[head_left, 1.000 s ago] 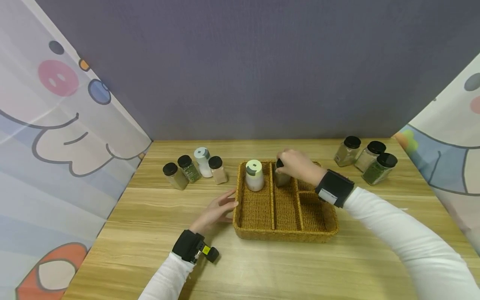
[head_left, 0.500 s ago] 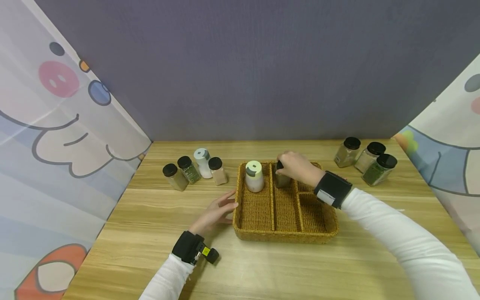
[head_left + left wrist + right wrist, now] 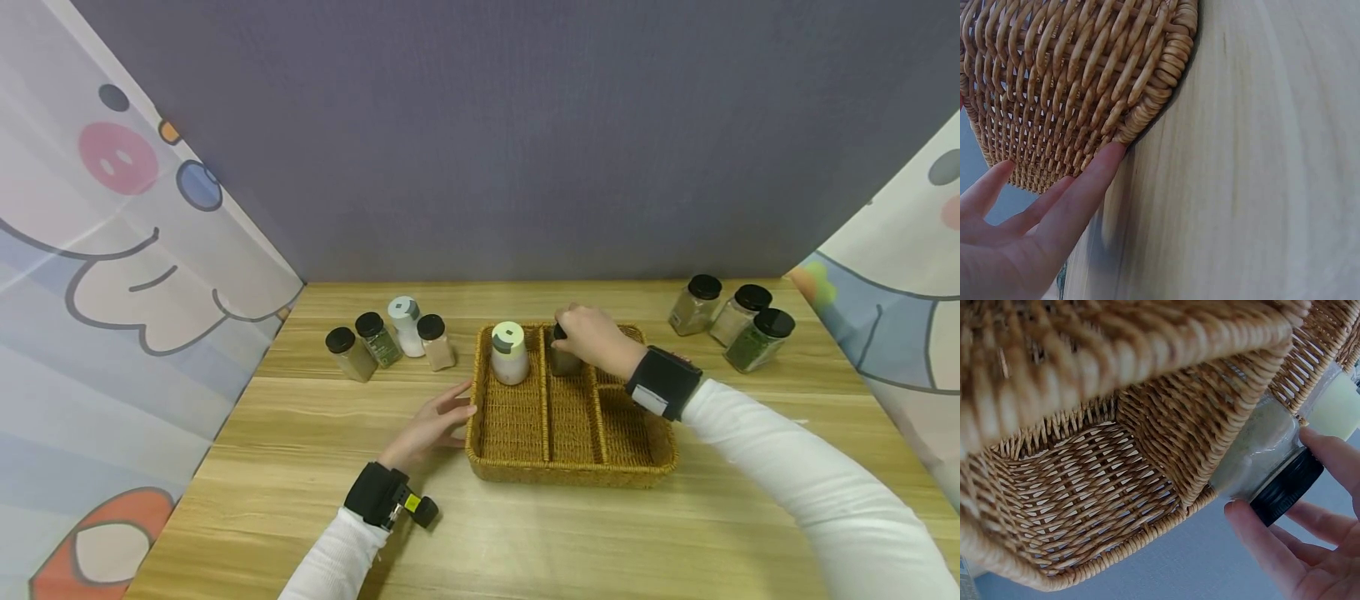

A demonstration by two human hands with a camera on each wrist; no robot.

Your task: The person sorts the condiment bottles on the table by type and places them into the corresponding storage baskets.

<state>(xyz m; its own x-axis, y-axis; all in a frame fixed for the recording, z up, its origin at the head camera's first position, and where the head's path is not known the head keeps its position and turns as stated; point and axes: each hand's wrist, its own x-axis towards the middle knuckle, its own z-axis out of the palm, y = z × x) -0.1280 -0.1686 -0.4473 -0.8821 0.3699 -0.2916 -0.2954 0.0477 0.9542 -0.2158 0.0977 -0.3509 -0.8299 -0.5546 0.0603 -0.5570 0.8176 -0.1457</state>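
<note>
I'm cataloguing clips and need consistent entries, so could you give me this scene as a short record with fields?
Surface: wooden table
Container: divided wicker basket
Left hand: fingers touching the basket's left side
Right hand: gripping a dark-lidded jar near its lid, far end of the middle compartment
Left compartment: white bottle with pale green top
Left of basket: three black-lidded jars, one white bottle with pale blue top
Right of basket: three more jars

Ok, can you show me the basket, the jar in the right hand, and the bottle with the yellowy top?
Wicker basket (image 3: 570, 473), head view: near wall.
Black-lidded jar (image 3: 1262, 459), right wrist view: glass body.
Yellow-topped bottle (image 3: 510, 364), head view: lower body.
</note>
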